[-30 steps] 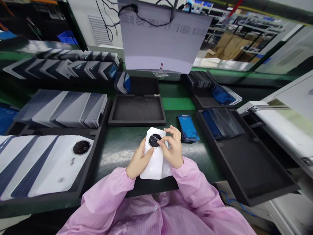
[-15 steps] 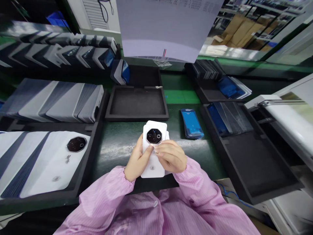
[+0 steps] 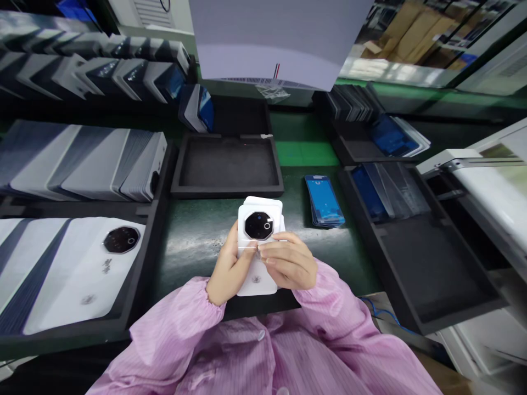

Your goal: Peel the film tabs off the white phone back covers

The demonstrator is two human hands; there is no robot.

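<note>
A few white phone back covers [image 3: 251, 280] are fanned slightly in front of my chest, each overlapping the one behind. The top one carries a black octagonal camera panel [image 3: 259, 225]. My left hand [image 3: 227, 269] grips their left side, its thumb lying on the front face below the camera panel. My right hand [image 3: 291, 262] is closed at their right side, fingertips pinched together close to the left thumb. Whether something small is between those fingertips, I cannot tell. To the right, a stack of blue-faced phone-shaped sheets [image 3: 323, 200] lies on the dark green bench [image 3: 189, 230].
A black tray [image 3: 135, 307] on the left holds rows of similar white covers [image 3: 86, 274]. Behind my hands is a shallow black tray [image 3: 228, 192]. Another black tray [image 3: 444, 274] on the right has clear and blue sheets [image 3: 387, 192]. A printed sheet [image 3: 272, 44] hangs ahead.
The camera view has shifted a little, so the trays sit slightly higher in the picture. Both hands keep nearly the same hold, while the top cover's tilt has altered slightly.
</note>
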